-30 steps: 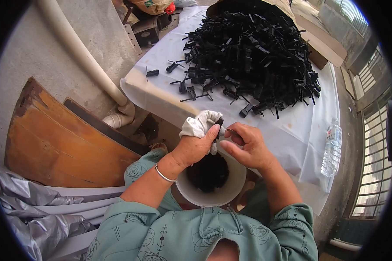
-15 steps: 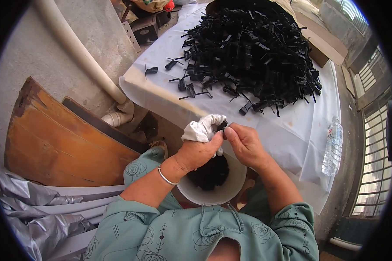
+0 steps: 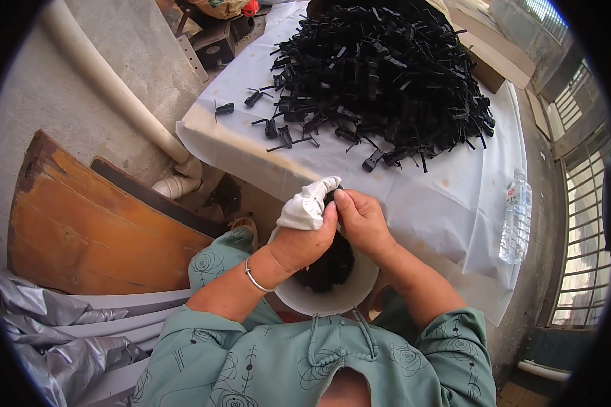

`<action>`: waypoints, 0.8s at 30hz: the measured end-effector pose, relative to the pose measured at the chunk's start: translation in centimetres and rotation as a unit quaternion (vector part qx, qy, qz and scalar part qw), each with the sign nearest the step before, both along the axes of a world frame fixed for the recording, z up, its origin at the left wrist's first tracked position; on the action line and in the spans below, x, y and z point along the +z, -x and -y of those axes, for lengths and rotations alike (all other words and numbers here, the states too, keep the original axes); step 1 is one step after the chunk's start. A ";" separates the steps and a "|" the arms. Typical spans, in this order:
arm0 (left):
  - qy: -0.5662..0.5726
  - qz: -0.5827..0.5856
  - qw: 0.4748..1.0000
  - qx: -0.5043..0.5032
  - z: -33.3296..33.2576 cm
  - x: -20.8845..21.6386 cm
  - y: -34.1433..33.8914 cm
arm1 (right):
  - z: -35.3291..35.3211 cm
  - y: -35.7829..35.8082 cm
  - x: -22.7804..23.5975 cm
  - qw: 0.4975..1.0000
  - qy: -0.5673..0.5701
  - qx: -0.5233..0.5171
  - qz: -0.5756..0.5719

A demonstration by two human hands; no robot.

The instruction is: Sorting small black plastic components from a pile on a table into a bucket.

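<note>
My left hand [image 3: 304,218], with a white glove over its fingers and the thumb bare, is closed on a small black plastic part [image 3: 330,196]. My bare right hand [image 3: 362,216] pinches the same part from the other side, thumb and forefinger against it. Most of the part is hidden by my fingers. Both hands are above a white bucket [image 3: 300,302] between my knees, which has black pieces in its bottom. Beyond them, a large heap of black plastic parts with thin protruding strips [image 3: 380,85] covers the far side of the table.
White plastic sheeting [image 3: 424,210] drapes over the table. Several loose black parts [image 3: 284,136] lie at the heap's near left. A clear water bottle [image 3: 516,220] stands at the right edge. An open cardboard box [image 3: 489,51] is behind. To the left are a curved wooden board [image 3: 95,224] and a pipe [image 3: 115,88].
Both hands have moved slightly left in the picture, still together on the black part. Less of the part shows between my fingers. The whole view has shifted a little.
</note>
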State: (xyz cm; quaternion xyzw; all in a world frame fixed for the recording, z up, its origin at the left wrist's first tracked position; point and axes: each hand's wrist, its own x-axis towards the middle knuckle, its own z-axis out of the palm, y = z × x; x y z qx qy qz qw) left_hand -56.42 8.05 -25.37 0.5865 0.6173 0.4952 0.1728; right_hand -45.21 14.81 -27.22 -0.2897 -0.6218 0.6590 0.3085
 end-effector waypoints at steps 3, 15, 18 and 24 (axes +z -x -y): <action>-0.003 0.081 0.997 -0.012 0.0 -0.3 0.0 | 0.1 -0.6 0.8 0.998 -0.054 0.014 -0.012; -0.034 0.148 0.987 -0.060 -0.7 -0.8 0.8 | -1.1 -1.3 1.6 0.983 -0.180 0.021 0.021; 0.010 0.271 0.959 -0.078 -0.5 0.7 1.5 | -1.3 -2.2 4.8 0.934 -0.269 0.064 0.224; 0.090 0.404 0.903 -0.118 -0.2 1.6 1.5 | -2.5 -3.4 2.6 0.925 -0.371 0.031 0.069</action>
